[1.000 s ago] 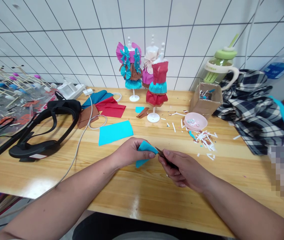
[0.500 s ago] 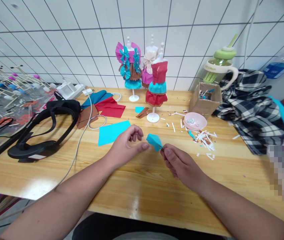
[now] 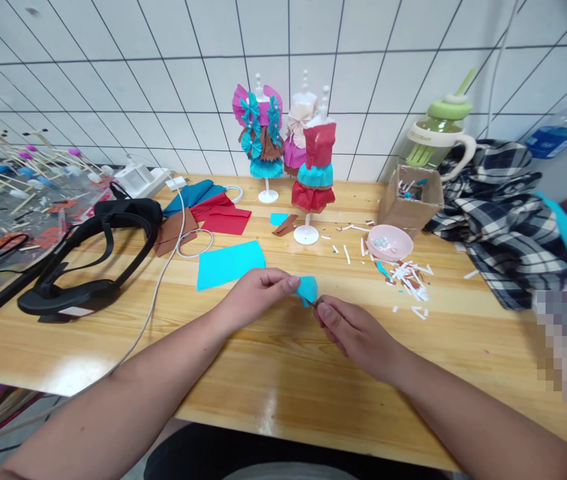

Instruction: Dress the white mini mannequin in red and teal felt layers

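Note:
A small piece of blue crepe paper [image 3: 307, 291] is held above the table between my two hands. My left hand [image 3: 269, 291] pinches its left edge between thumb and fingers. Closed around a thin dark tool [image 3: 314, 303], my right hand [image 3: 346, 327] keeps the tool's tip against the paper's lower right corner. The tool's kind is mostly hidden by the fingers. Behind my left hand lies a larger blue crepe paper sheet [image 3: 230, 263]. Farther back stands a small dress form [image 3: 317, 167] in red and blue paper.
Two more dress forms, one in a purple, brown and blue dress [image 3: 260, 133], stand by the tiled wall. At right are a pink dish [image 3: 390, 250], white paper scraps [image 3: 410, 280], a cardboard box [image 3: 408, 207] and a green-lidded cup [image 3: 436, 143]. A black headset [image 3: 88, 267] and white cable lie left.
My left hand has moved right and closed on the blue paper's left edge. My right hand has shifted slightly left with the tool.

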`<action>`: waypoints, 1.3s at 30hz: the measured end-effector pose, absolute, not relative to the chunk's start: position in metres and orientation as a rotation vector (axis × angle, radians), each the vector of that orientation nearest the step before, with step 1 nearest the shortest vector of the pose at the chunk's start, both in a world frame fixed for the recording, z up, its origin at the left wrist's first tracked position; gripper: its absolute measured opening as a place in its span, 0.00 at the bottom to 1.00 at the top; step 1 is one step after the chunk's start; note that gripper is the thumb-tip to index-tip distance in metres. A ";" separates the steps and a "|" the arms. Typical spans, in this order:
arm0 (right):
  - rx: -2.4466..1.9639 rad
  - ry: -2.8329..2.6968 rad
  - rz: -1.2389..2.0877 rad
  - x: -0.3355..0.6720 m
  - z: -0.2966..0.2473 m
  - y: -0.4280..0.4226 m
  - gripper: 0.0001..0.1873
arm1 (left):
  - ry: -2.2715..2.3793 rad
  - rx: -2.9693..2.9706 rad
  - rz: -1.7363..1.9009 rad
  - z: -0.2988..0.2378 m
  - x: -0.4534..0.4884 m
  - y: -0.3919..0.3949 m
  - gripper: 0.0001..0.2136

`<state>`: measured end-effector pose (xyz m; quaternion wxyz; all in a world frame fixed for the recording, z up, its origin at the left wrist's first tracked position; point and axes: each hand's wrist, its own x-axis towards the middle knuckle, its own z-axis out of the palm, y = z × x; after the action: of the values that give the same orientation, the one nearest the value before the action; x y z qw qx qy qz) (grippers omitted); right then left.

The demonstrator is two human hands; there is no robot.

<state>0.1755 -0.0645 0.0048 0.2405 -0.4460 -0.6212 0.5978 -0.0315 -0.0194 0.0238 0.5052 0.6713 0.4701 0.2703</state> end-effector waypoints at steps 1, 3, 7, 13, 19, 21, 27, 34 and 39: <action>-1.227 -1.686 1.640 0.176 0.004 -0.064 0.24 | 1.111 1.600 0.682 0.023 -0.031 -0.019 0.20; -1.244 -1.656 1.648 0.176 0.003 -0.064 0.24 | 1.116 1.571 0.732 0.021 -0.031 -0.020 0.17; -1.279 -1.632 1.680 0.177 0.005 -0.063 0.25 | 1.168 1.451 0.767 0.018 -0.031 -0.020 0.17; -1.310 -1.602 1.736 0.177 0.008 -0.063 0.27 | 0.992 1.310 0.753 0.017 -0.030 -0.020 0.15; -1.302 -1.479 1.855 0.175 0.008 -0.062 0.28 | 0.952 1.235 0.709 0.016 -0.030 -0.021 0.13; -1.310 -1.426 1.910 0.175 0.009 -0.061 0.28 | 0.936 1.220 0.715 0.015 -0.030 -0.021 0.13; -1.308 -1.390 1.909 0.175 0.011 -0.062 0.28 | 0.948 1.197 0.761 0.012 -0.027 -0.021 0.13; -1.327 -1.351 1.931 0.174 0.011 -0.061 0.26 | 0.935 1.176 0.797 0.012 -0.024 -0.023 0.13; -1.331 -1.327 1.929 0.173 0.011 -0.062 0.26 | 0.933 1.178 0.789 0.011 -0.023 -0.025 0.13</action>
<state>0.1731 -0.0618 0.0111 0.2223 -0.4818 -0.4803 0.6984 -0.0232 -0.0245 0.0112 0.6610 0.5208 0.4127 0.3487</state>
